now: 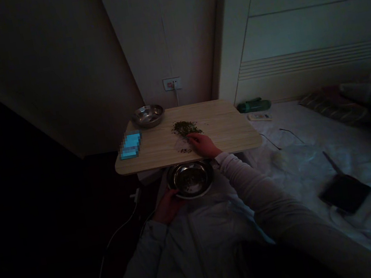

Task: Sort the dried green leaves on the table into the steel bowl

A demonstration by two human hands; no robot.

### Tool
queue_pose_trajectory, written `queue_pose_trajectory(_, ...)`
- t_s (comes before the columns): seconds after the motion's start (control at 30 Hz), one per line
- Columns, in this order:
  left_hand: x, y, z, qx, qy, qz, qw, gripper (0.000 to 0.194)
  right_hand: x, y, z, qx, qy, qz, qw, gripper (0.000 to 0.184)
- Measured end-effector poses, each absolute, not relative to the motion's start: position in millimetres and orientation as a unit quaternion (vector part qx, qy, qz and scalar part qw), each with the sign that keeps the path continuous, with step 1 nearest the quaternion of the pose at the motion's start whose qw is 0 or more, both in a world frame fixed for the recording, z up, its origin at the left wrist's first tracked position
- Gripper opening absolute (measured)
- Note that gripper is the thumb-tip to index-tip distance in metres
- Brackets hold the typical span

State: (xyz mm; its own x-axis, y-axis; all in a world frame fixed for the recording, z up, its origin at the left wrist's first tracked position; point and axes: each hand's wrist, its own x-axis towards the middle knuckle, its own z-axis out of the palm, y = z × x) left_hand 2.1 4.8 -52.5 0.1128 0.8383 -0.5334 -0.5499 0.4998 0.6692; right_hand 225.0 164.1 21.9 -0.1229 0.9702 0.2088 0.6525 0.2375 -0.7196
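A small wooden table (226,127) stands before me in a dim room. A heap of chopped green bits (185,128) lies on its middle. My right hand (202,145) rests on the tabletop just near of the heap, fingers curled against the greens. My left hand (168,206) grips the rim of a steel bowl (190,179) held just below the table's near edge; a few green bits lie inside it.
A second steel bowl (148,115) sits at the table's far left corner, a lit blue screen (130,145) near its left edge. A bed lies to the right with a dark flat object (345,192), a remote (259,117) and a pillow. A white cable (116,236) trails left.
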Motion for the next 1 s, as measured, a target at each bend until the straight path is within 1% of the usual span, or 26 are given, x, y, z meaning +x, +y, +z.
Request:
queue_pose_trajectory(0.13, 3, 6, -53, 0.156, 0.463, 0.477, 0.730, 0.061, 227, 163, 25, -0.559, -0.723, 0.246, 0.323, 0.037)
queue_pose_trajectory(0.27, 4, 5, -52, 0.152, 0.469, 0.482, 0.724, 0.054, 228, 161, 27, -0.553, -0.731, 0.255, 0.308, 0.035)
queue_pose_trajectory(0.33, 4, 5, -51, 0.148, 0.474, 0.485, 0.720, 0.053, 227, 160, 28, -0.560, -0.724, 0.265, 0.303, 0.035)
queue_pose_trajectory(0.43, 4, 4, -50, 0.148, 0.474, 0.490, 0.717, 0.057, 228, 161, 29, -0.559, -0.706, 0.291, 0.323, 0.033)
queue_pose_trajectory(0.57, 4, 4, -50, 0.145, 0.465, 0.494, 0.720, 0.056, 231, 167, 26, -0.539, -0.668, 0.344, 0.381, 0.029)
queue_pose_trajectory(0.73, 4, 5, -51, 0.139, 0.466, 0.492, 0.722, 0.061, 235, 168, 20, -0.537, -0.626, 0.369, 0.428, 0.027)
queue_pose_trajectory(0.87, 3, 6, -55, 0.140, 0.471, 0.486, 0.722, 0.067, 238, 160, 16, -0.519, -0.631, 0.380, 0.434, 0.026)
queue_pose_trajectory(1.0, 2, 6, -56, 0.152, 0.464, 0.482, 0.728, 0.074, 236, 152, 17, -0.537, -0.637, 0.371, 0.411, 0.027)
